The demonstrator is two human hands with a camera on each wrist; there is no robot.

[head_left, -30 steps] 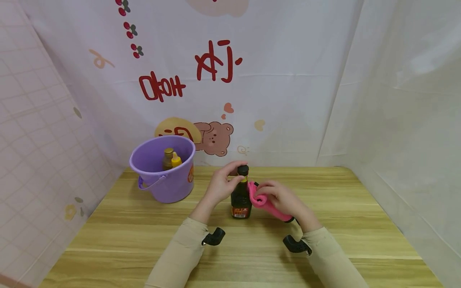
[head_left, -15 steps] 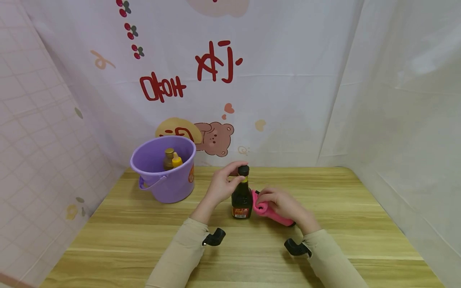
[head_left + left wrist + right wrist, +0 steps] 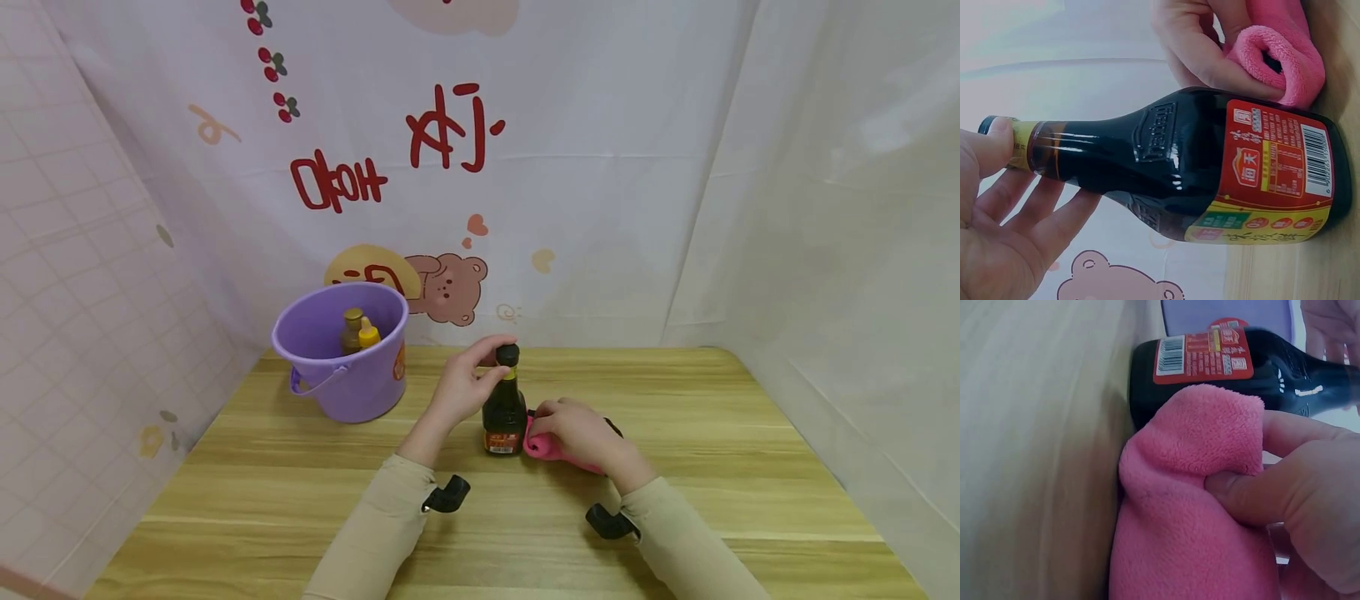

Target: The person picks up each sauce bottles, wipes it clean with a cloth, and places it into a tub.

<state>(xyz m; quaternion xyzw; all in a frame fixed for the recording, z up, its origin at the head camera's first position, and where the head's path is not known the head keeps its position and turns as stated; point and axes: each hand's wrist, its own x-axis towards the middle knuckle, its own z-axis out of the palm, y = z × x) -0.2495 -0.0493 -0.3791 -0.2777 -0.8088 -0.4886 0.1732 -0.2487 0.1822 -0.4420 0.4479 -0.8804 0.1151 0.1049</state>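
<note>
A dark glass sauce bottle (image 3: 504, 412) with a black cap and a red and yellow label stands upright on the table. My left hand (image 3: 467, 382) holds it by the neck, thumb and fingers around the top, as the left wrist view shows. In my right hand (image 3: 577, 429) is a bunched pink cloth (image 3: 1194, 487), pinched between thumb and fingers. The cloth lies low against the bottle's right side, near its base. Black edging shows at the cloth's ends, partly hidden by the hand.
A purple bucket (image 3: 352, 392) stands at the back left of the wooden table (image 3: 525, 542). Inside it are a brown-gold capped bottle (image 3: 351, 330) and a yellow-topped squeeze bottle (image 3: 368, 335). A printed white curtain (image 3: 585, 208) hangs behind the table.
My right hand has slid the pink cloth down the bottle's side from around the shoulder to near the base. The left hand and the bottle have stayed in place.
</note>
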